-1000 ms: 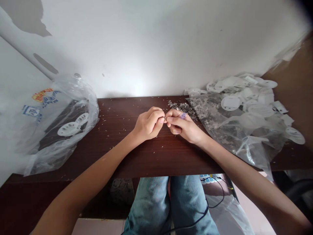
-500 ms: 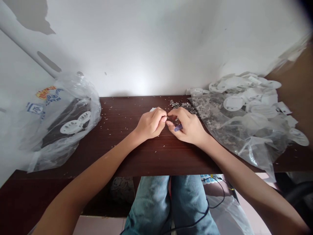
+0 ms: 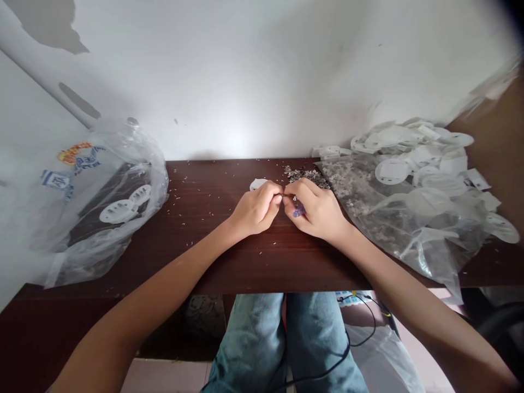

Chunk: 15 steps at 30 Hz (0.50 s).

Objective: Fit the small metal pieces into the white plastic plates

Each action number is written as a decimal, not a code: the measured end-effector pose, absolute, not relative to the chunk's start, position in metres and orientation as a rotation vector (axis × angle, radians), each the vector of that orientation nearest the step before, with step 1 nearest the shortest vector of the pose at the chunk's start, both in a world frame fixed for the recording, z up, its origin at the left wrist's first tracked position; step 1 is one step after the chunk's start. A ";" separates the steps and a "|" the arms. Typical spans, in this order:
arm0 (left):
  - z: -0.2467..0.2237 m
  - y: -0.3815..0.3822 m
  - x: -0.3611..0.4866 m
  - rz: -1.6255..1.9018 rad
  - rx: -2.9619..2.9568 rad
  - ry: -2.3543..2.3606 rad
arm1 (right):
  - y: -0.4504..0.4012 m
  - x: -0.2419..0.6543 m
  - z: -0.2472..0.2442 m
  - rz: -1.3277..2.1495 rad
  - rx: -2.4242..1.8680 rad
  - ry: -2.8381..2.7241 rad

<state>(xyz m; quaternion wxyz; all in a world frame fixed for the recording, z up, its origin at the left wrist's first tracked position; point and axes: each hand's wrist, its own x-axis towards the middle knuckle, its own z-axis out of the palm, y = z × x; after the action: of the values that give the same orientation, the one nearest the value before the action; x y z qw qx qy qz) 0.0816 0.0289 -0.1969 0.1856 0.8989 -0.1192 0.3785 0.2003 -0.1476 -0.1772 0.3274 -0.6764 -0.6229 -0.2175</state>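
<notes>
Small part [image 3: 282,195] at both sets of fingertips, above table center

Clock positions taken from the part, 12 away from the person. Part is dark and mostly hidden by fingers — exact shape can't be told.

Left hand [image 3: 257,208]: curled, thumb and index closed on the part. Right hand [image 3: 314,212]: loosely curled, thumb and index tips slightly parted at the part; can't tell if they grip it. Purple band [image 3: 298,211] on one of its fingers.

White disc [image 3: 257,184] at 10, just behind the left hand, partly covered — can't tell if held or lying.

Clip pile [image 3: 308,176] at 1, just past the right hand. Clear bag [image 3: 347,188] of clips at 3, disc heap [image 3: 421,144] at 2. Printed bag [image 3: 153,164] at 9, two discs [image 3: 118,211] showing through. Slivers [image 3: 179,199] dot the table [image 3: 229,267]. Jeans [image 3: 257,338] at 6.
</notes>
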 end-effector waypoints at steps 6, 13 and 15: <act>-0.199 0.025 0.081 1.028 2.440 -0.299 | -0.147 0.199 -0.176 -0.543 -1.731 -1.622; -0.201 0.026 0.083 1.053 2.404 -0.307 | -0.147 0.200 -0.175 -0.411 -1.685 -1.605; -0.201 0.027 0.084 1.074 2.404 -0.315 | -0.148 0.200 -0.175 -0.365 -1.669 -1.583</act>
<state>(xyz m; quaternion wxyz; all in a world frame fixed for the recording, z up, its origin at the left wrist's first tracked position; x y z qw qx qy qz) 0.0837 0.0267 -0.2012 0.2423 0.8796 -0.1152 0.3928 0.1998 -0.1476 -0.1751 0.3950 -0.6583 -0.6245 -0.1439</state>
